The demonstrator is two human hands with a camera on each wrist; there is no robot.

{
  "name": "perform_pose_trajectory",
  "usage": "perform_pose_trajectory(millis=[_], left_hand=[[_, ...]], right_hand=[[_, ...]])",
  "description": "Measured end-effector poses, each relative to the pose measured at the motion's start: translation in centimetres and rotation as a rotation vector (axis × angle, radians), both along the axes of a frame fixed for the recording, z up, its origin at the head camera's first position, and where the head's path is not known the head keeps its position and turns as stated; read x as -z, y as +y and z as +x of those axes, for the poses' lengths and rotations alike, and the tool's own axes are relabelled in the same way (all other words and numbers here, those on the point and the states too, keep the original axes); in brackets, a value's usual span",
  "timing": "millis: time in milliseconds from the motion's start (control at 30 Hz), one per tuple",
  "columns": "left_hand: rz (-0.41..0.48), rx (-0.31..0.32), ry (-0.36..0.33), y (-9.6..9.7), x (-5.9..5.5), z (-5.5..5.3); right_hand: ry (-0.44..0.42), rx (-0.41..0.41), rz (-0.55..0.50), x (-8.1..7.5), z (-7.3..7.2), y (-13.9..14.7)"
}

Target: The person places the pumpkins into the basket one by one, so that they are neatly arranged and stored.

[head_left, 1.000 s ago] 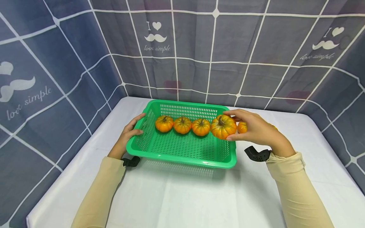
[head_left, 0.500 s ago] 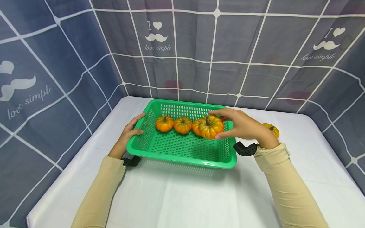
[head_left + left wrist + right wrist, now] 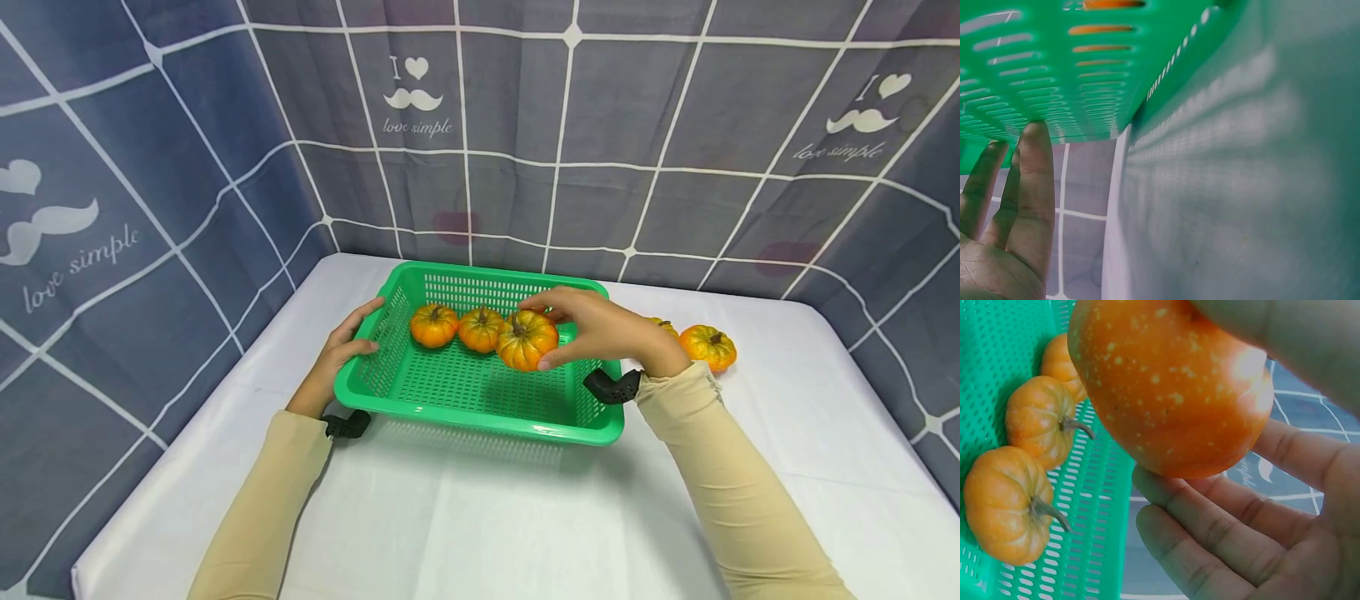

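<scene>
My right hand [image 3: 592, 325] holds a small orange pumpkin [image 3: 527, 340] by its sides, above the inside of the green plastic basket [image 3: 480, 419]. Seen from the right wrist, the thumb and fingers lie around this held pumpkin [image 3: 1172, 394], whose speckled side faces the camera. Three more pumpkins sit in a row in the basket; the head view shows the left one [image 3: 433, 326] and the middle one [image 3: 481, 329], while the third [image 3: 1010, 506] is hidden there behind the held one. My left hand [image 3: 337, 354] grips the basket's left rim, its fingers [image 3: 1035, 169] against the outer wall.
Right of the basket, a pumpkin [image 3: 707, 348] rests on the white tablecloth [image 3: 480, 517], and another [image 3: 663, 325] is partly covered by my right wrist. A grey checked curtain [image 3: 510, 200] stands behind and at both sides of the table.
My right hand has carried its pumpkin leftward from the basket's right rim to over the third pumpkin in the row. Pumpkins behind the right arm have come into sight. The left hand stays put.
</scene>
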State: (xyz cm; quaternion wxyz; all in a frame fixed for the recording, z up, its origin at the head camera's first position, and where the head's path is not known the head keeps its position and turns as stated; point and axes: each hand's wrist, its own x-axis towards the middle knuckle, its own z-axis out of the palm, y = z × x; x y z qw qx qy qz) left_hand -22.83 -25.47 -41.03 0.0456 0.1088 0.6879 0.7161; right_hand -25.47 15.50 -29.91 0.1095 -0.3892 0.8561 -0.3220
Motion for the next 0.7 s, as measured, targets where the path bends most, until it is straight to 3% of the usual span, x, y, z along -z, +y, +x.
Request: perform_pose_trajectory(millis=[700], left_hand=[[0.034, -0.001, 0.006, -0.1, 0.2, -0.1]], right_hand=[[0.019, -0.115, 0.155, 2.0, -1.4, -4.2]])
